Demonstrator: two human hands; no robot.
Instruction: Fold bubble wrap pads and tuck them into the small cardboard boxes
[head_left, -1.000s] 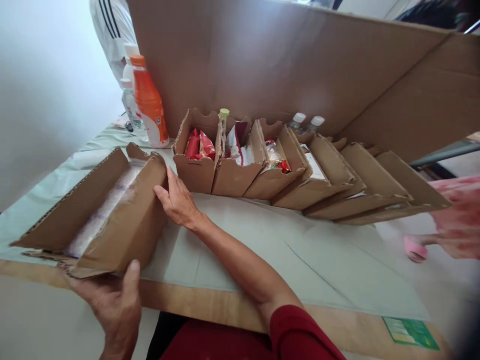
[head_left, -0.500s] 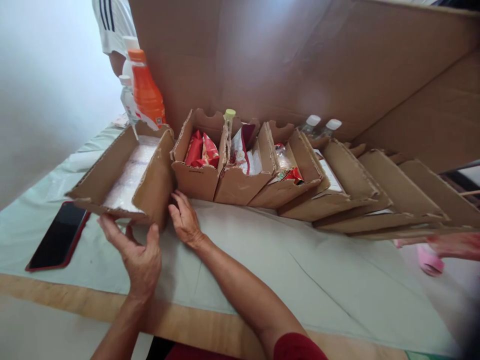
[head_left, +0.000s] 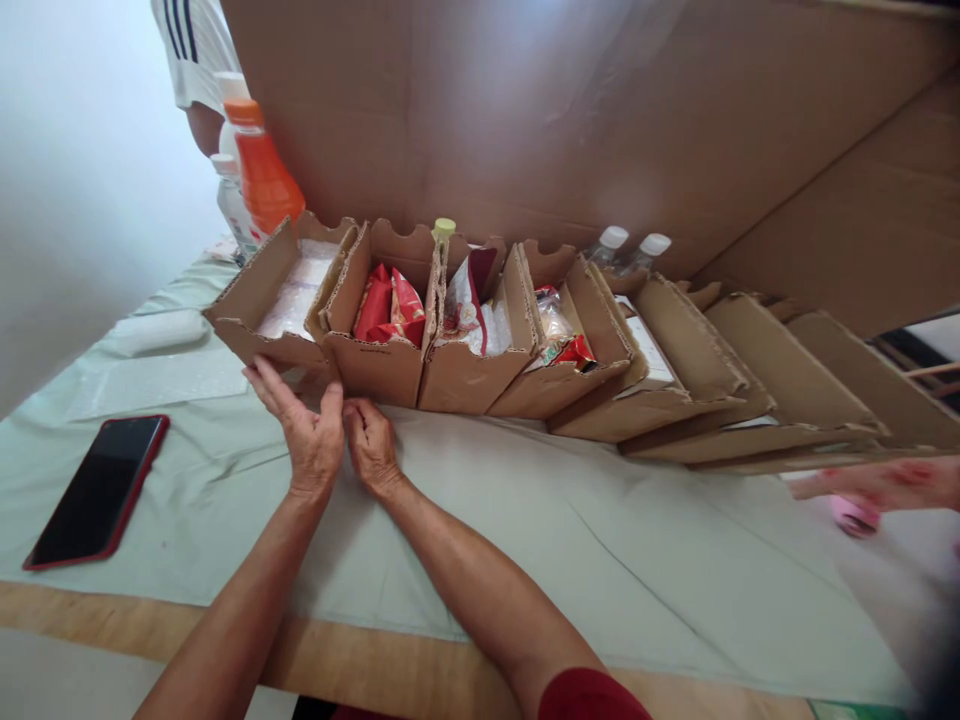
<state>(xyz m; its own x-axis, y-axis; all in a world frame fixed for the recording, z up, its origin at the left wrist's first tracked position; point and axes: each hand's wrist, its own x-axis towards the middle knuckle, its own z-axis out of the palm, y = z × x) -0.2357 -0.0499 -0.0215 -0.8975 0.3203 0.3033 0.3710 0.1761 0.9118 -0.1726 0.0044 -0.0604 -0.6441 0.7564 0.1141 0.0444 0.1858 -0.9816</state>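
Note:
My left hand (head_left: 304, 425) lies with fingers stretched out against the front lower edge of the leftmost cardboard box (head_left: 259, 320), which holds a clear plastic pack (head_left: 298, 290). My right hand (head_left: 370, 445) sits beside it, fingers curled at the bottom front corner where that box meets the box with red packets (head_left: 390, 310). The leftmost box now stands at the end of a row of open cardboard boxes (head_left: 525, 380) on the pale green table cover (head_left: 525, 520).
A dark phone in a red case (head_left: 97, 490) lies at the left. An orange bottle (head_left: 259, 170) and clear bottles stand behind the boxes. A big cardboard sheet (head_left: 600, 120) rises at the back. Another person's arm (head_left: 877, 485) reaches in at the right; someone in white stands behind.
The leftmost box moved from the table's front edge up and back into the row. Both my hands followed it to its front edge. The phone came into view.

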